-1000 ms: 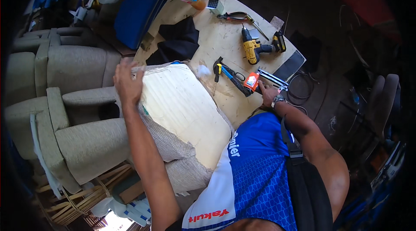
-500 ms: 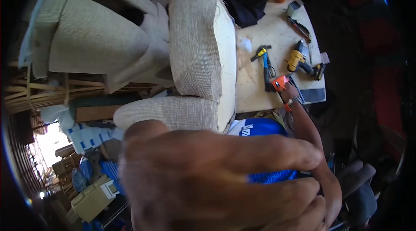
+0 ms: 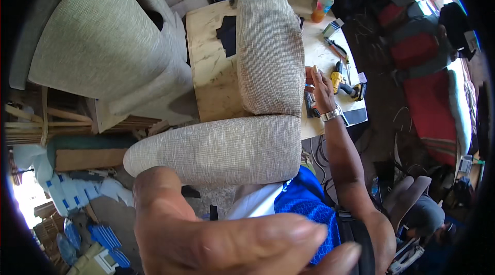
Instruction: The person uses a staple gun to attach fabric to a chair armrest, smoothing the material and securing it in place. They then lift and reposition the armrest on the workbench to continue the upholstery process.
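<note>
My left hand (image 3: 206, 234) is raised very close in the lower foreground, blurred in part, its fingers stretched to the right and apart. Nothing shows in it. My right hand (image 3: 324, 92), with a metal watch at the wrist, is open over the table beside the right edge of a padded furniture piece (image 3: 270, 51) in beige woven fabric. A second padded section (image 3: 216, 151) joins its near end, crosswise by my body. Close to the right hand lies a yellow cordless drill (image 3: 337, 76). Tools under that hand are mostly hidden.
On the wooden table (image 3: 214, 87) are dark cloth (image 3: 227, 37), pliers (image 3: 336, 48) and a bottle of orange liquid (image 3: 323, 7). A large beige sofa part (image 3: 98, 38) stands left. Red cushions (image 3: 430, 105) line the right side, with a seated person (image 3: 423, 213) lower right.
My right hand has let go of the orange tool and opened. The padded piece now shows its woven face, its pale side out of sight. My left hand is lower in view.
</note>
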A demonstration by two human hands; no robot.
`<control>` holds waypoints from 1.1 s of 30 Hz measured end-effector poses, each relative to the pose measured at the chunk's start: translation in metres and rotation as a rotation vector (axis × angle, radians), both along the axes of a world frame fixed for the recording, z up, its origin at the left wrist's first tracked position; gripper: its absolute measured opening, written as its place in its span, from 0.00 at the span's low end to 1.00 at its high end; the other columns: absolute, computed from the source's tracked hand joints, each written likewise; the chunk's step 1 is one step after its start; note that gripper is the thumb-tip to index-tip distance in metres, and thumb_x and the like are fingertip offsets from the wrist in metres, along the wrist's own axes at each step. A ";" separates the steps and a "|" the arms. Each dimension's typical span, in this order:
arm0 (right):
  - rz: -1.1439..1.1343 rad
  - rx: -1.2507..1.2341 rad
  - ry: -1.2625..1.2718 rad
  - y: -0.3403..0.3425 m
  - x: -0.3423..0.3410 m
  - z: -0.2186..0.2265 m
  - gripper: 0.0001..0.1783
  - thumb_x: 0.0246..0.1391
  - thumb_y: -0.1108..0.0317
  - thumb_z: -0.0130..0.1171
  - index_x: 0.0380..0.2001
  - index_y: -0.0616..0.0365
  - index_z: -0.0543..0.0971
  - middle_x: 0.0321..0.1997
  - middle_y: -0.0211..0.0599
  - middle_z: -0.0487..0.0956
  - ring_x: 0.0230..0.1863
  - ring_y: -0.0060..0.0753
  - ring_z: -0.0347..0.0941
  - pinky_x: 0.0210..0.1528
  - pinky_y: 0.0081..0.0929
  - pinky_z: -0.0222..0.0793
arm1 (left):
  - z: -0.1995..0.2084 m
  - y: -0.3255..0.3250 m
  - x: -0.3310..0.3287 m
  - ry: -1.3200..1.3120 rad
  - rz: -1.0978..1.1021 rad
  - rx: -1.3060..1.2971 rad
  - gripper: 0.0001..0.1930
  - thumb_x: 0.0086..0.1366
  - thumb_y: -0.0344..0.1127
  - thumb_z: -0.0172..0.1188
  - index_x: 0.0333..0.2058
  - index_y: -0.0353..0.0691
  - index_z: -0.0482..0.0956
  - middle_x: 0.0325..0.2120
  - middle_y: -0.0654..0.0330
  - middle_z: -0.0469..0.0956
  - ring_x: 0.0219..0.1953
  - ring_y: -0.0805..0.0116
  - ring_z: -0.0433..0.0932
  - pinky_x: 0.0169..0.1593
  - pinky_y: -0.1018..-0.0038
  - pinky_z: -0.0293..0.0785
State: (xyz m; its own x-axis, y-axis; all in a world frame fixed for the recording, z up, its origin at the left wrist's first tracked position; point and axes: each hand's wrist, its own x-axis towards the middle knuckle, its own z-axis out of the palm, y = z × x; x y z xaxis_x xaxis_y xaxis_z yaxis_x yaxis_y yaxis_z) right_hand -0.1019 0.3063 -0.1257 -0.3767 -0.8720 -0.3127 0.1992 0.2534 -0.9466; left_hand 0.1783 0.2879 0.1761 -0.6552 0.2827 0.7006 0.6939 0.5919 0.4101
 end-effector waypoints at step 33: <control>0.001 0.015 2.102 -0.120 0.031 0.159 0.21 0.54 0.62 0.53 0.49 0.61 0.76 0.56 0.46 0.69 0.62 0.50 0.62 0.58 0.62 0.59 | -0.236 -0.228 -0.079 -0.148 0.779 0.898 0.40 0.75 0.60 0.21 0.69 0.29 0.50 0.72 0.48 0.45 0.74 0.57 0.42 0.74 0.62 0.34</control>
State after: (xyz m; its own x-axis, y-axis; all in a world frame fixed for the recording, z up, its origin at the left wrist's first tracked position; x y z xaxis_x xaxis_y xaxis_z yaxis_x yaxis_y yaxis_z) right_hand -0.0714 0.1867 0.0335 -0.0879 -0.8745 0.4770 -0.9146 0.2606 0.3092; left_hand 0.0995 0.0598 -0.0598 -0.5241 -0.7771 0.3484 0.1874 0.2938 0.9373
